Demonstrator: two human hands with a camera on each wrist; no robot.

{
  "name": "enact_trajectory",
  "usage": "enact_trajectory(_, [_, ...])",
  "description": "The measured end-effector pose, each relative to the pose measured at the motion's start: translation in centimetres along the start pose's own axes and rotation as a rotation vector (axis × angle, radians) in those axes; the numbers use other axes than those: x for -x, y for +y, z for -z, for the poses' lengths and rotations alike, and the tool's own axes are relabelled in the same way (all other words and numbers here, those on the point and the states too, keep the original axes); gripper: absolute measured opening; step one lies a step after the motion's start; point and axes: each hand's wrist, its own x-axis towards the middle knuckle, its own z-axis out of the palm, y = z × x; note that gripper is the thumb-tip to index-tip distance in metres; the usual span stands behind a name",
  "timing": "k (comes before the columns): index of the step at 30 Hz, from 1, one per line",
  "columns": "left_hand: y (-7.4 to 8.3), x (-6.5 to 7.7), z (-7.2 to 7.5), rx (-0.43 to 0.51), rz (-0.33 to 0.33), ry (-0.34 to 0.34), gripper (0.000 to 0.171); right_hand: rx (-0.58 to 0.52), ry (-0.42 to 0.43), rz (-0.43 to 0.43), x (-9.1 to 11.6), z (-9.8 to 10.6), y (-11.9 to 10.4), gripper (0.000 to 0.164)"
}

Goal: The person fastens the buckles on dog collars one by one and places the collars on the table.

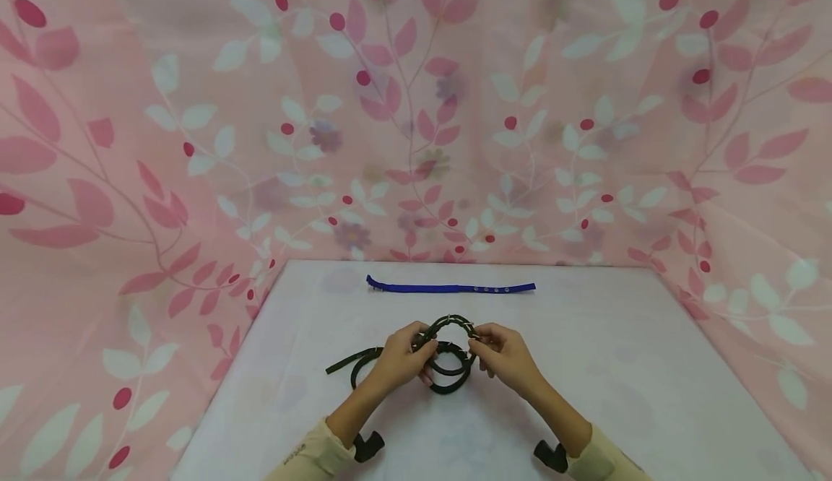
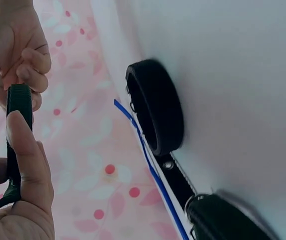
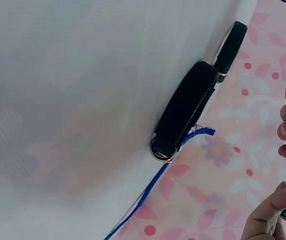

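Observation:
A dark green collar (image 1: 463, 321) with metal fittings is bent into a ring and held up above the table between both hands. My left hand (image 1: 401, 362) pinches its left side between thumb and fingers, while the right hand (image 1: 511, 360) pinches the right side. In the left wrist view the held collar (image 2: 19, 105) appears edge-on, with the left thumb along it. Below the hands, a black collar (image 1: 448, 388) stands on the table curled in a loop. Left of it, partly hidden by the left hand, lies another dark green collar (image 1: 344, 362).
Farther back a blue collar (image 1: 422, 289) with metal eyelets lies stretched across the white table (image 1: 650, 394). Pink floral cloth (image 1: 416, 105) hangs behind and at both sides. A black device (image 1: 368, 447) is strapped at each wrist.

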Motion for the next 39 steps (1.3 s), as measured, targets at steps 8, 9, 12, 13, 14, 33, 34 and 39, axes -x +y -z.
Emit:
enact_trajectory(8, [-0.4, -0.4, -1.1, 0.022, -0.033, -0.076, 0.050, -0.077, 0.058, -0.053, 0.6, 1.0, 1.0, 0.032])
enact_trajectory(9, [-0.3, -0.5, -1.2, 0.000, -0.051, -0.099, 0.055, -0.069, 0.062, -0.055, 0.7, 1.3, 1.0, 0.033])
enact_trajectory(12, [0.1, -0.8, -1.5, -0.131, -0.131, -0.159, 0.071, -0.023, 0.059, -0.046, 1.0, 2.2, 1.4, 0.035])
enact_trajectory(13, [0.2, -1.1, -1.7, -0.180, -0.165, -0.177, 0.074, -0.007, 0.058, -0.042, 1.1, 2.6, 1.6, 0.036])
enact_trajectory(14, [0.3, -1.3, -1.8, -0.231, -0.190, -0.190, 0.077, 0.015, 0.056, -0.034, 1.2, 3.0, 1.9, 0.037])
enact_trajectory(33, [-0.2, -7.9, -6.5, -0.652, -0.320, -0.204, 0.066, 0.427, 0.028, 0.104, 0.7, 8.8, 7.9, 0.089])
enact_trajectory(34, [-0.3, -8.1, -6.8, -0.654, -0.301, -0.202, 0.066, 0.431, 0.023, 0.095, 0.6, 9.0, 8.1, 0.089])
enact_trajectory(39, [-0.4, -9.0, -8.1, -0.692, -0.192, -0.220, 0.064, 0.457, -0.004, 0.068, 0.1, 9.6, 9.1, 0.089])
